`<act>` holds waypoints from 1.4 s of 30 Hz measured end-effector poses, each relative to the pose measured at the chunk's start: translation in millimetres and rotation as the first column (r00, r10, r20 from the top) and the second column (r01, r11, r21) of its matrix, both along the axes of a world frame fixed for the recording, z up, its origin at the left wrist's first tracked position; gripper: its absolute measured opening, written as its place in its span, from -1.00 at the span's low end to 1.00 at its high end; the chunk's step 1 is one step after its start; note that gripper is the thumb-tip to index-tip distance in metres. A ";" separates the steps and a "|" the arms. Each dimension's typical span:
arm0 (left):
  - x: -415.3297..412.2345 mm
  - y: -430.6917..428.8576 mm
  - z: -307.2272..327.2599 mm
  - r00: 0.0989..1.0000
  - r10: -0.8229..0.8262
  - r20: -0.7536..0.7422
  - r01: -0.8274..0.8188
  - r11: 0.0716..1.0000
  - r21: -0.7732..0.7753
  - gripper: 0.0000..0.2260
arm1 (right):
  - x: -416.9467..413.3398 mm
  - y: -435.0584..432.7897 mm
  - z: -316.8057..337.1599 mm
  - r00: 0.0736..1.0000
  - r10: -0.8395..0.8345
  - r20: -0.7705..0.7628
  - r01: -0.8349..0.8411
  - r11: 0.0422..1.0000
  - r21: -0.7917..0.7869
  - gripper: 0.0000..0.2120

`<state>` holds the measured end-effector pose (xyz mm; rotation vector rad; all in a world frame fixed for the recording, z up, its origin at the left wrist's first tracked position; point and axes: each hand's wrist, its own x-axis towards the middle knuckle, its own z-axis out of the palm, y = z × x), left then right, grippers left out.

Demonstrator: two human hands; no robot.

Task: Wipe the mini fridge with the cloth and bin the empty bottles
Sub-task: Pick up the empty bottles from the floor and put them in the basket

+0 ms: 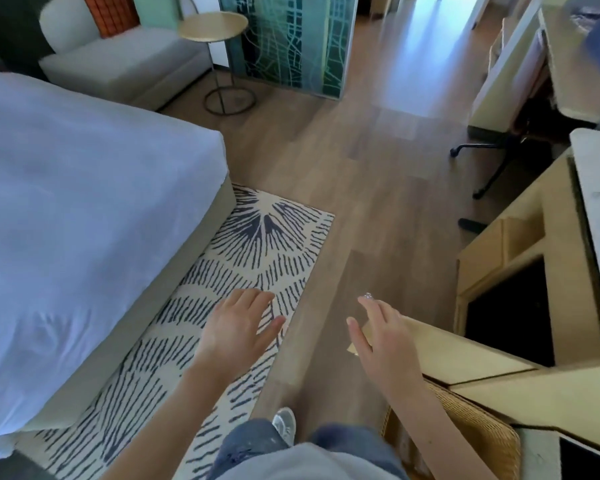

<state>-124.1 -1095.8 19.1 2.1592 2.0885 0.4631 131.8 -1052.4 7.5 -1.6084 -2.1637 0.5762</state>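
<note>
Both bare forearms reach forward from the bottom edge, palms turned down toward the floor. The left hand (238,327) hangs over the patterned rug (243,258), its forearm running in from about 7 o'clock; the fingers are spread loosely and slightly bent, released, gripping nothing and touching nothing. The right hand (378,336) sits at about 5 o'clock from centre, its forearm coming up from the lower right across a woven wicker basket (471,420). Its fingers are also extended and apart, the index tip pointing toward 11 o'clock, with nothing held. It overlaps the near corner of a pale wooden cabinet door (440,348) that stands swung out over the wood floor (371,188); whether the palm actually touches that edge cannot be told.

Past the door, toward 3 o'clock, a dark square opening (510,306) shows in the cabinet unit (489,251); its inside is too dark to tell whether the mini fridge sits there. No cloth or bottles can be made out anywhere in view.

The bed (84,202) with its white cover fills the 9 o'clock side. A round side table (212,25) stands at 12 o'clock beside a light sofa (125,60). The base of an office chair (492,161) is at 2 o'clock. One shoe (284,422) and jeans show at 6 o'clock.
</note>
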 end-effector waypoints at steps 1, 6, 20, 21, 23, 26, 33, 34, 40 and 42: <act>-9.7 11.0 2.1 1.000 -0.005 0.008 0.005 1.000 0.005 -0.60 | -8.1 7.4 2.1 1.000 -0.017 0.000 0.017 1.000 0.003 -0.59; -28.8 72.6 -1.9 0.997 -0.031 0.070 0.031 1.000 0.003 -0.54 | -23.3 49.3 3.1 0.994 -0.108 0.016 0.108 0.994 -0.016 -0.48; 13.4 374.7 -6.6 0.926 -0.375 0.044 0.377 0.922 -0.089 -0.54 | 21.7 275.4 -20.8 0.860 -0.509 0.036 0.510 0.857 -0.072 -0.50; 21.1 402.6 -2.3 0.911 -0.410 0.043 0.412 0.909 -0.064 -0.56 | 30.4 293.2 -19.2 0.837 -0.546 0.031 0.547 0.835 -0.057 -0.51; 40.2 457.4 7.8 0.870 -0.492 0.035 0.493 0.869 -0.037 -0.57 | 47.8 323.6 -13.7 0.786 -0.618 0.020 0.619 0.785 -0.016 -0.56; 79.0 529.6 18.9 0.791 -0.612 0.005 0.612 0.790 -0.026 -0.57 | 72.5 353.4 -3.0 0.684 -0.729 0.020 0.728 0.684 0.039 -0.58; 188.1 622.7 15.3 0.525 -0.850 0.050 0.851 0.523 -0.042 -0.59 | 103.4 364.7 -5.8 0.340 -0.940 0.026 0.939 0.341 0.033 -0.59; 202.6 630.3 13.0 0.472 -0.880 0.055 0.881 0.469 -0.057 -0.58 | 103.5 363.2 -9.6 0.278 -0.960 0.032 0.960 0.279 0.031 -0.60; 276.9 674.7 -10.0 0.082 -0.996 0.037 0.984 0.075 -0.163 -0.62 | 82.4 366.8 -33.6 -0.094 -0.992 0.085 0.993 -0.100 -0.064 -0.61; 296.2 686.6 -20.1 -0.038 -0.998 0.043 0.978 -0.046 -0.203 -0.62 | 73.2 373.4 -41.3 -0.207 -0.974 0.090 0.974 -0.214 -0.079 -0.63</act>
